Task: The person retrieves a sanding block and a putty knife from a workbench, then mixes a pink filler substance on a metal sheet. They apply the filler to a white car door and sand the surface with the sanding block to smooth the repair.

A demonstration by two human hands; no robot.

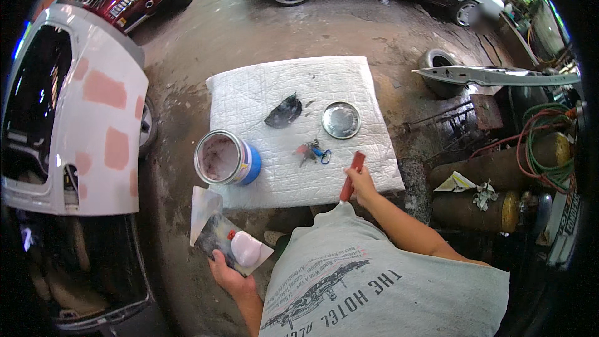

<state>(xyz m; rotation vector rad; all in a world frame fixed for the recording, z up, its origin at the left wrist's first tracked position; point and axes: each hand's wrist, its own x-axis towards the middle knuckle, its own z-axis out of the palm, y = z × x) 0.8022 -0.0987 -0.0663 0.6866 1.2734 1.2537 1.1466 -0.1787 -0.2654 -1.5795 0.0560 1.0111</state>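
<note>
My left hand (232,276) grips the edge of a flat mixing board (215,236), smeared grey and dark. On the board lie a smooth pale pink mound of filler paste (247,249) and a small red dab (231,234) touching its edge. My right hand (363,186) is closed around the red handle (351,181) of what looks like a putty knife; its blade end is mostly hidden by my shirt. Between my hands, an open blue can (251,165) with pinkish-grey contents stands at the left edge of a white covered surface (281,184).
On the covering lie a round metal lid (341,120), a dark half-round piece (284,112) and keys with a blue clip (319,151). A white car panel (103,150) with pink patches stands left. Gas cylinders (474,211), hoses and a tyre (440,62) are at right.
</note>
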